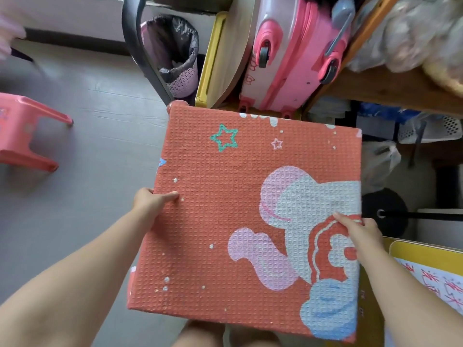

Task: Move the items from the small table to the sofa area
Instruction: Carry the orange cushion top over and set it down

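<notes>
Cushion (pixel 225 209): orange, held flat above floor (pixel 100 108), btw both hands.
Suitcase (pixel 295 53): pink, just behind cushion.
Stool (pixel 22 128): pink, far left.
L hand (pixel 150 200): grasps cushion's left edge, thumb on top.
R hand (pixel 360 232): grasps right edge.

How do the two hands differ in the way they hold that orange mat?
The left hand grips the left edge of the orange mat, thumb on plain orange. The right hand grips the right edge, thumb on the cartoon print. The left hand also sits higher in the view than the right hand. Both keep the thumb on top, with the fingers hidden beneath the mat.
</notes>
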Motion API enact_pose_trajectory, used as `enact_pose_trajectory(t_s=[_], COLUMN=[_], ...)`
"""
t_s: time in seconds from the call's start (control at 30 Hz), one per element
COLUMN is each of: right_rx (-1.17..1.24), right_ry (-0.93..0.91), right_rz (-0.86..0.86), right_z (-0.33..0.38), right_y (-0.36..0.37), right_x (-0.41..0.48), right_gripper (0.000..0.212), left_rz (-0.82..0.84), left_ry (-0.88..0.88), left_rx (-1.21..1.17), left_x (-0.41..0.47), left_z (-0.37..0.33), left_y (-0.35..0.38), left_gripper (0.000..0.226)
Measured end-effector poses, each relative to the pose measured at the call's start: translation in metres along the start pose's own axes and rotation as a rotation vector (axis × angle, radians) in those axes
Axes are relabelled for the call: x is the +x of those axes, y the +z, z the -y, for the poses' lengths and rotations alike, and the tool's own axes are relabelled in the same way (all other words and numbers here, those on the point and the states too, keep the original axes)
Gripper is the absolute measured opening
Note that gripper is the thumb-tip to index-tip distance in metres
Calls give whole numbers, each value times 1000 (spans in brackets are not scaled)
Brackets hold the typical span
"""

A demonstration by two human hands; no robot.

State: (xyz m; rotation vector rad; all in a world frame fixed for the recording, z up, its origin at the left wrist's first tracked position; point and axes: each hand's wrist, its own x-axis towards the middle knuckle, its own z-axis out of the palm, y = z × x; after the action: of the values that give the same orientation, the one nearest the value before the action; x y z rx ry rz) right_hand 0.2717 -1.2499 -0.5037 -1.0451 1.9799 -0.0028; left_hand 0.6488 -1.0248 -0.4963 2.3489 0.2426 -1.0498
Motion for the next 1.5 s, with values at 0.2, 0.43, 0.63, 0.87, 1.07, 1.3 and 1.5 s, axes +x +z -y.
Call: enact_pose_trajectory(t_s=[0.2,0.43,0.63,0.87,1.07,1.3,1.5], right_rx=[-46,-64,-32,-114,-262,-382,-478], right_ry=[-55,-178,-319,-484,-666,-789,-917], right_rz=[11,-1,42,168,205,293,357], right_z=[14,44,60,77,97,107,105], right_y=[-13,-24,-23,0,38,94,150], right_x=[-41,-107,-168,-222,-276,-351,-429], right_gripper=[72,67,69,70,65,63,72], left_rz=[-46,-138,-233,-413,-486,-554,-608], left_ry=[-19,21,22,-10,-84,-199,-264], left_rx=[-43,-69,-150,-201,-280,-416,-506], left_x=[-30,-79,-125,-176,-211,-243,-255], left_z=[6,20,53,111,176,251,319], left_y=[-39,-109,-171,-231,-278,-329,-374], left_gripper=[35,36,63,70,69,63,61])
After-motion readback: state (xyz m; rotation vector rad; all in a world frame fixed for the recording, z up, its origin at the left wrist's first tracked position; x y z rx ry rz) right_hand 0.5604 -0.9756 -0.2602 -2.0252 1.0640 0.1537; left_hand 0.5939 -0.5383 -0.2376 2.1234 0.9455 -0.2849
